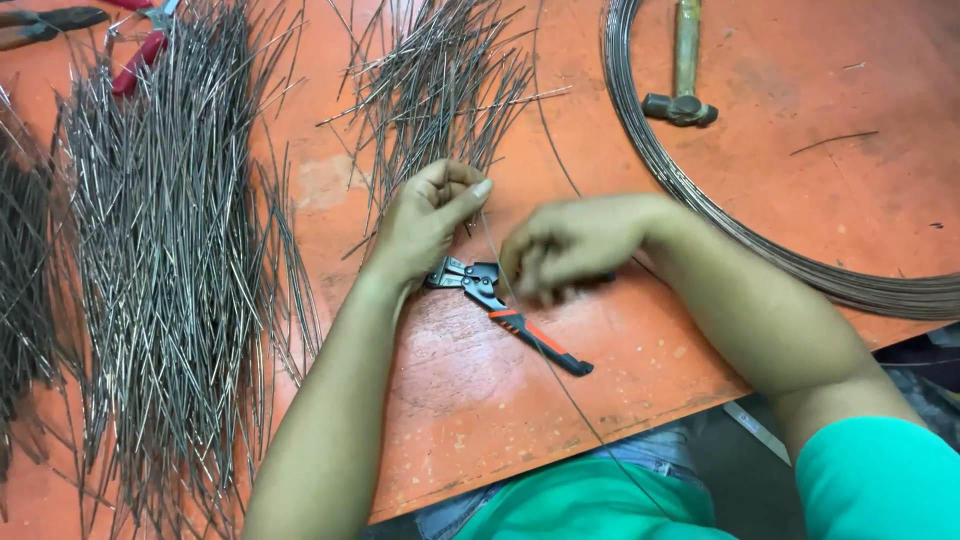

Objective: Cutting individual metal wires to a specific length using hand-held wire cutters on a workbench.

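Teal sleeves sit closest to the lens, and from them both forearms reach onto the orange table [800, 90]. Left hand [428, 222] is curled, its thumb and fingers pressed together on a thin wire [490, 240] that runs down past the pliers [505, 310] toward the table edge. Right hand [570, 243] lies over the pliers' upper handle; it is blurred, so whether its fingers are closed on the handle cannot be told. The pliers lie flat between the two hands, their metal head just under the left palm, the black-and-orange lower handle slanting free toward the near edge, below the right fingers.

Cut wire pieces [170, 260] lie in a broad heap to the left, and a smaller heap [440, 90] fans out just beyond the left hand. Red-handled cutters [140, 55] rest on the far top of the big heap. A wire coil [760, 245] curves along the right, with a hammer [682, 90] inside it. No packages, labels or signs show
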